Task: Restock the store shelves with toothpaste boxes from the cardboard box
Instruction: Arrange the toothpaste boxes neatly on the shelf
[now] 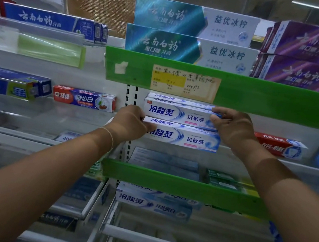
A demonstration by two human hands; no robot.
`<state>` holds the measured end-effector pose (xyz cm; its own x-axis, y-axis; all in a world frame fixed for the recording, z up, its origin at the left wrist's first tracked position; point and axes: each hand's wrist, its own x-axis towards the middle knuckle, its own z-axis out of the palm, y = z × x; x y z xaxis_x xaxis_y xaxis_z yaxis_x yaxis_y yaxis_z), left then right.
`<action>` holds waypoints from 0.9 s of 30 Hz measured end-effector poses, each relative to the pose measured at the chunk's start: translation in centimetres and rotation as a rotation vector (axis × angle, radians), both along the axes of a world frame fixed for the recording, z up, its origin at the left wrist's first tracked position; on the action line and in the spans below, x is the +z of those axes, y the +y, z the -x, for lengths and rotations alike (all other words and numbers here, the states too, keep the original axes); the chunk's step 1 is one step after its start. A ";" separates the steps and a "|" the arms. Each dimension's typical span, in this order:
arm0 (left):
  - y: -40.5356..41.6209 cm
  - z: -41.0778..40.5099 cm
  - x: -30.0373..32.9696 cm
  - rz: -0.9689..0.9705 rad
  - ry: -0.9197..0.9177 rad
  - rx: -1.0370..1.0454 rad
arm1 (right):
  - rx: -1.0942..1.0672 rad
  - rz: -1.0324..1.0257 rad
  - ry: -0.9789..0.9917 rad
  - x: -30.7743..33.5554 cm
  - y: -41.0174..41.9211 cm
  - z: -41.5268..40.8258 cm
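Note:
Two white-and-blue toothpaste boxes lie stacked on the middle shelf, under the green shelf strip. My left hand grips the left end of the lower toothpaste box. My right hand holds the right end of the upper toothpaste box, fingers curled over its top edge. Another box of the same kind shows just behind the upper one. The cardboard box is not in view.
Teal boxes and purple boxes fill the top shelf. A red-and-blue box lies to the left, a red box to the right. A lower green shelf strip crosses below my wrists, with more boxes beneath.

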<state>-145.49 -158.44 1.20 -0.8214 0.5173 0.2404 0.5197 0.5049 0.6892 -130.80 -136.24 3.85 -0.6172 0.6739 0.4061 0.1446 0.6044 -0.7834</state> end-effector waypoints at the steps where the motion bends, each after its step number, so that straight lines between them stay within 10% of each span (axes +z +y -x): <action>1: 0.0 0.0 0.0 -0.020 -0.008 0.006 | 0.010 -0.002 0.004 -0.1 0.0 0.1; 27: -1.1 -1.9 1.0 -0.123 -0.073 0.039 | -0.104 -0.016 -0.024 0.8 -2.7 -0.4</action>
